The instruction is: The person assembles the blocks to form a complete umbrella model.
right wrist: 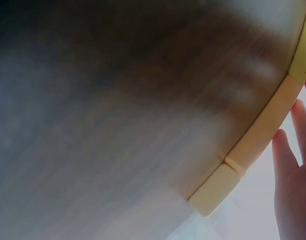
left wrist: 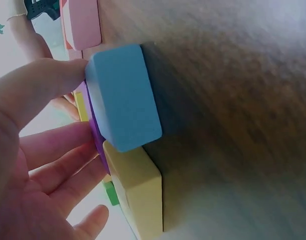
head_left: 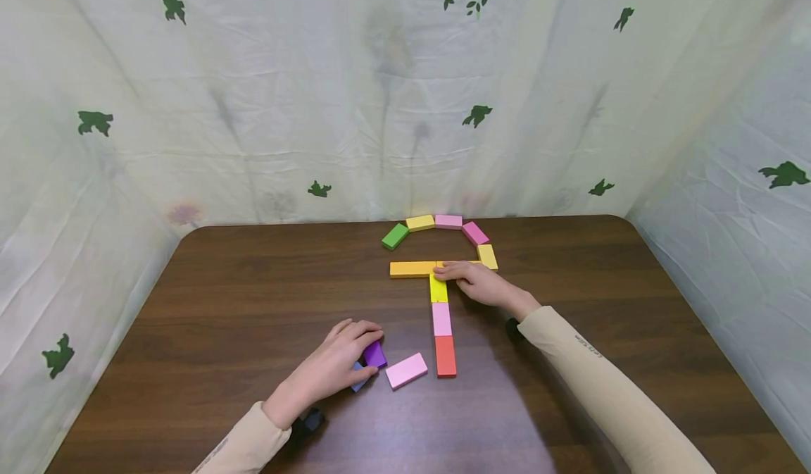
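Observation:
My left hand (head_left: 338,361) lies over a few loose blocks at the front. Its fingertips touch a purple block (head_left: 375,353), and its thumb reaches the edge of a blue block (left wrist: 125,97). Below the blue block in the left wrist view stands a tan block (left wrist: 140,192), hidden under the hand from above. A pink block (head_left: 407,371) lies just right of these. Farther back, my right hand (head_left: 484,284) rests fingertips at the junction of an orange crossbar (head_left: 412,270) and a yellow block (head_left: 438,289). In the right wrist view its fingers lie relaxed along the orange block (right wrist: 265,125).
A lighter pink block (head_left: 441,319) and a red block (head_left: 445,356) continue the line toward me. An arc runs from a green block (head_left: 395,236) through yellow and pink ones to a yellow block (head_left: 487,256) at the crossbar's right end. Behind the brown table (head_left: 253,291) hangs a pale curtain (head_left: 285,108).

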`<state>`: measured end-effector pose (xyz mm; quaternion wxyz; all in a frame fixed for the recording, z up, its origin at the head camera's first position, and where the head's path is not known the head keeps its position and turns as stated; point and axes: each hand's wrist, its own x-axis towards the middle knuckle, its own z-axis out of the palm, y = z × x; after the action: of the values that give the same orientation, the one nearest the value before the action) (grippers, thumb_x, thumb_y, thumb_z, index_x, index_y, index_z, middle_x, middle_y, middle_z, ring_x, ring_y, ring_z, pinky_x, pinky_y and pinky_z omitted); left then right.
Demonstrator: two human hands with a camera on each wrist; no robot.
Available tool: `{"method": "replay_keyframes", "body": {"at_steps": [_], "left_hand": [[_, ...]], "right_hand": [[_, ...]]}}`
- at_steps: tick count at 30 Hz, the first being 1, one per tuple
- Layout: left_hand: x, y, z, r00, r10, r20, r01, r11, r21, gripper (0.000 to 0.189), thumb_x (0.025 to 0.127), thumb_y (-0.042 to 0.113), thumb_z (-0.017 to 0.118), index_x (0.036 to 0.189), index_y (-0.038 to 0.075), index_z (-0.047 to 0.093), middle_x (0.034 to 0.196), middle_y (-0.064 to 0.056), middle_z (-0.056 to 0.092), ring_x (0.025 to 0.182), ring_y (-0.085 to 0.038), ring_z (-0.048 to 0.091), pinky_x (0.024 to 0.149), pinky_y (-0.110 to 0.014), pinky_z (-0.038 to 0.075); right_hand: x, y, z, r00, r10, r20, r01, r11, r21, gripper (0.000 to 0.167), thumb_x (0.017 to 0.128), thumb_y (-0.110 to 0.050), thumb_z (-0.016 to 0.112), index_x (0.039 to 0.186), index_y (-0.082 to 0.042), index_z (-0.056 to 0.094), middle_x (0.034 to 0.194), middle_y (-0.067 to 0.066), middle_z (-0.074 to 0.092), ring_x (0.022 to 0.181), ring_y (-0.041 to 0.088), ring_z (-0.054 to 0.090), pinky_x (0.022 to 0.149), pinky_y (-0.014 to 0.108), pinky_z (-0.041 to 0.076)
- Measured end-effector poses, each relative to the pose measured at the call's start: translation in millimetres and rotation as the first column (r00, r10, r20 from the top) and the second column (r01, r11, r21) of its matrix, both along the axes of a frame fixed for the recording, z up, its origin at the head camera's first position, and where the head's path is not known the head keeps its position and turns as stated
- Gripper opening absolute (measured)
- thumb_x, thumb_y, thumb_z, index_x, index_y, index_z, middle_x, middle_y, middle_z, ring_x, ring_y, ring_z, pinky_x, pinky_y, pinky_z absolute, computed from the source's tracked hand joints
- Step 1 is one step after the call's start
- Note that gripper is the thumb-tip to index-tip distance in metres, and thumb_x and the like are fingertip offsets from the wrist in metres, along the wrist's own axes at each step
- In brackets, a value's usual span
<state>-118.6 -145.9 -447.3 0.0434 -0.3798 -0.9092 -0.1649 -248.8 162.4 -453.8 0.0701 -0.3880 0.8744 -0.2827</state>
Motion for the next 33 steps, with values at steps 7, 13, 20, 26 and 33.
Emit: {"method": "replay_keyframes", "body": {"at_steps": [7, 13, 20, 26, 33], "left_hand": [[-7.1, 1.0, 2.3, 1.0, -0.005, 0.018, 0.005, 1.0, 0.008, 0.05, 0.079, 0.017, 0.078, 0.121, -0.004, 0.06, 0.124, -0.015, 0.057, 0.114, -0.03, 0.053, 0.099, -0.05, 0.038], [-10.8, -0.9, 5.1, 0.999, 0.02, 0.042, -0.02, 1.0, 0.007, 0.057, 0.078, 0.022, 0.08, 0.123, -0.004, 0.059, 0.124, -0.014, 0.055, 0.113, -0.029, 0.053, 0.096, -0.048, 0.04], [-9.7, -1.5, 5.2, 0.998, 0.044, 0.043, -0.043, 0.999, -0.022, 0.057, 0.075, 0.025, 0.083, 0.119, -0.003, 0.062, 0.117, -0.015, 0.056, 0.106, -0.029, 0.055, 0.093, -0.047, 0.042], [-10.5, 0.0, 5.1, 0.998, 0.052, 0.041, -0.05, 0.997, -0.057, 0.056, 0.075, 0.025, 0.082, 0.119, -0.003, 0.062, 0.114, -0.013, 0.058, 0.104, -0.028, 0.056, 0.092, -0.045, 0.043], [-18.7, -2.2, 9.4, 0.998, 0.06, 0.034, -0.058, 0.998, -0.039, 0.056, 0.076, 0.024, 0.081, 0.121, -0.002, 0.062, 0.117, -0.013, 0.059, 0.106, -0.028, 0.056, 0.093, -0.047, 0.042]], "right_hand": [[-0.6, 0.4, -1.7, 1.0, -0.013, 0.014, 0.013, 1.0, 0.012, 0.042, 0.092, 0.007, 0.044, 0.129, -0.003, 0.06, 0.133, 0.011, 0.056, 0.131, 0.026, 0.043, 0.106, 0.041, 0.033], [-0.9, 0.8, -2.4, 1.0, -0.009, 0.005, 0.009, 1.0, 0.008, 0.042, 0.092, 0.008, 0.044, 0.129, -0.003, 0.06, 0.133, 0.011, 0.056, 0.13, 0.026, 0.043, 0.106, 0.042, 0.033], [-1.2, 1.2, -3.5, 1.0, 0.002, -0.013, -0.002, 1.0, 0.004, 0.042, 0.092, 0.008, 0.044, 0.129, -0.002, 0.06, 0.133, 0.012, 0.056, 0.13, 0.028, 0.044, 0.105, 0.043, 0.034], [-0.4, 0.7, -1.4, 1.0, -0.002, -0.009, 0.002, 1.0, 0.007, 0.041, 0.092, 0.008, 0.045, 0.129, -0.002, 0.06, 0.132, 0.012, 0.056, 0.13, 0.027, 0.044, 0.105, 0.043, 0.034], [-1.6, 1.0, -2.2, 1.0, -0.018, 0.014, 0.018, 1.0, 0.017, 0.042, 0.092, 0.007, 0.044, 0.13, -0.003, 0.06, 0.133, 0.01, 0.056, 0.131, 0.025, 0.043, 0.106, 0.042, 0.034]]}}
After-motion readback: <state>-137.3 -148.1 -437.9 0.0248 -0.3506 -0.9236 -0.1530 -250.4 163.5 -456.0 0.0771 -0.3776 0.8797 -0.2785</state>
